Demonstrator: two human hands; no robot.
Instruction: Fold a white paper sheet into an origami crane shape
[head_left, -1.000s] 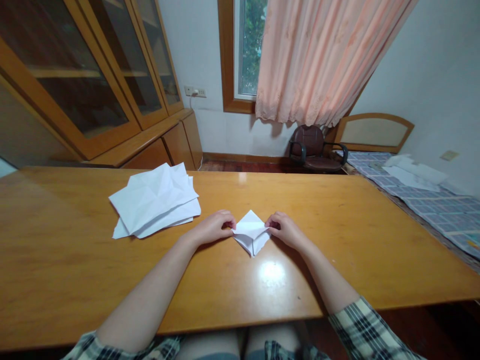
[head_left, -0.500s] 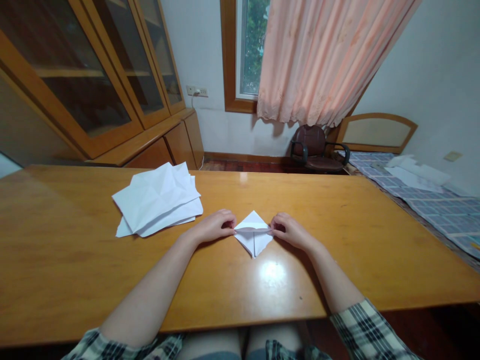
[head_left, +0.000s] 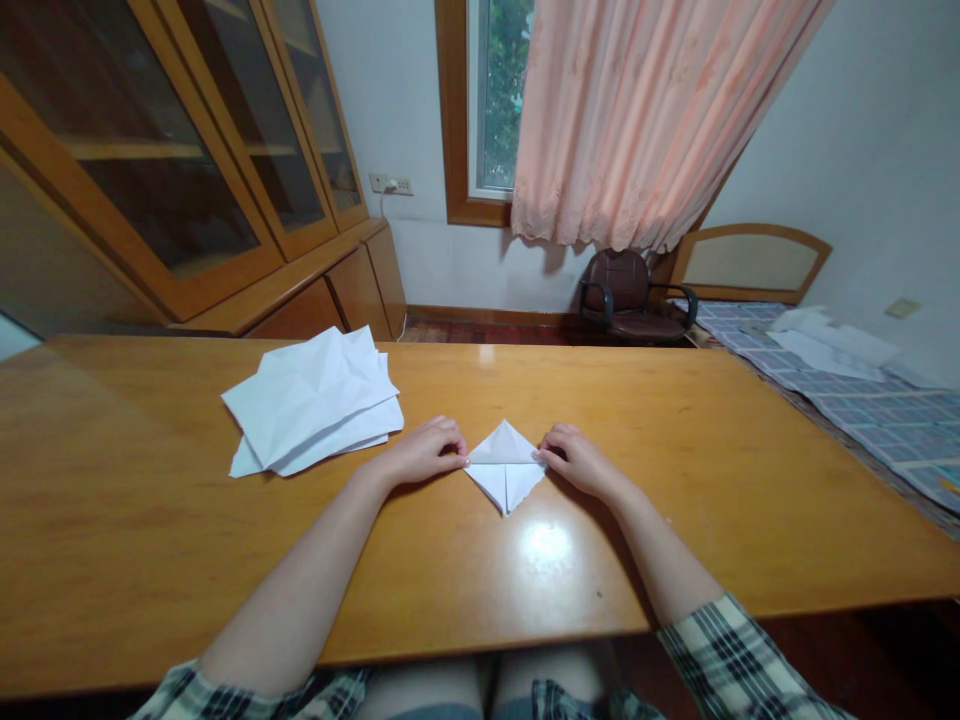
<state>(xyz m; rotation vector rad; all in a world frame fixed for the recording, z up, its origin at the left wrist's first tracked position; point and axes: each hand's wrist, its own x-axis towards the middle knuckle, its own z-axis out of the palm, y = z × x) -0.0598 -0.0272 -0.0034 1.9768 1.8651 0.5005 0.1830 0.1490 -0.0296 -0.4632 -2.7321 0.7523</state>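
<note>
A small white folded paper [head_left: 505,468] lies on the table in front of me as a diamond, one point toward me. A straight crosswise edge divides it, and a vertical seam runs down its lower half. My left hand [head_left: 429,452] has thumb and fingers pinched at the left corner. At the opposite corner, my right hand [head_left: 576,459] is closed the same way, its fingertips on the paper's edge. The upper half looks like a flat triangular flap.
Left of the paper lies a loose stack of creased white sheets [head_left: 311,400] on the wooden table [head_left: 720,470]. Beyond the table are a glass-door cabinet [head_left: 217,130], a brown armchair [head_left: 626,290] and a bed [head_left: 847,360] with white material on it.
The middle edge of the folded paper bowed open and stood slightly raised; now it lies flat and straight. My right fingertips have shifted slightly onto the corner.
</note>
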